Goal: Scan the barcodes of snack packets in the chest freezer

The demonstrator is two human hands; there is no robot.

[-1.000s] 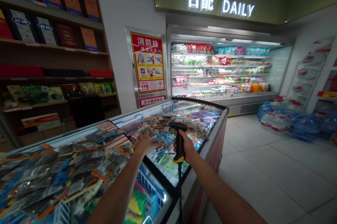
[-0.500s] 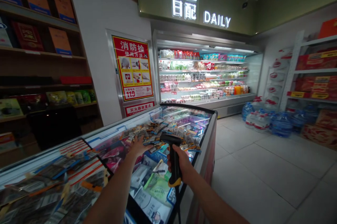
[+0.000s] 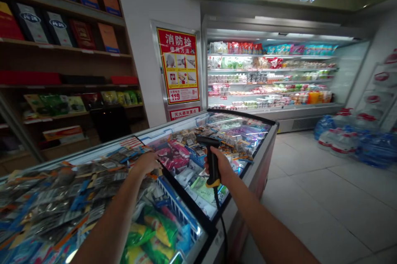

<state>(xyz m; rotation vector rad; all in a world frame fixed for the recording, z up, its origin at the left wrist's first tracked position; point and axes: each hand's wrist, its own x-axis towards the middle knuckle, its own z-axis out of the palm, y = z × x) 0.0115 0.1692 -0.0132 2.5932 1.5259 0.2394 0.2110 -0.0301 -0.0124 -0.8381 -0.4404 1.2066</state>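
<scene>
My right hand (image 3: 222, 165) is closed round the handle of a black barcode scanner (image 3: 212, 160) with a yellow base; a black cable hangs from it. The scanner is upright above the right part of a glass-topped chest freezer (image 3: 260, 148). My left hand (image 3: 146, 163) is beside the black frame bar (image 3: 176, 187) between the glass lids; its fingers are small and blurred, so their grip is unclear. Flat small snack packets (image 3: 105, 181) lie spread over the left lid. More packets (image 3: 231, 144) lie on the right lid, beyond the scanner.
Under the glass are green-and-yellow bags (image 3: 151, 231) and a blue basket (image 3: 180, 204). Shelves of boxes (image 3: 62, 28) stand at left. Beyond the freezer is a lit open fridge (image 3: 263, 111) of chilled goods. Bottled water (image 3: 341, 140) stands on the tiled floor (image 3: 325, 198) at right.
The view has turned left and down. My left hand has moved from the packets on the right lid to the black frame bar. My right hand still holds the scanner.
</scene>
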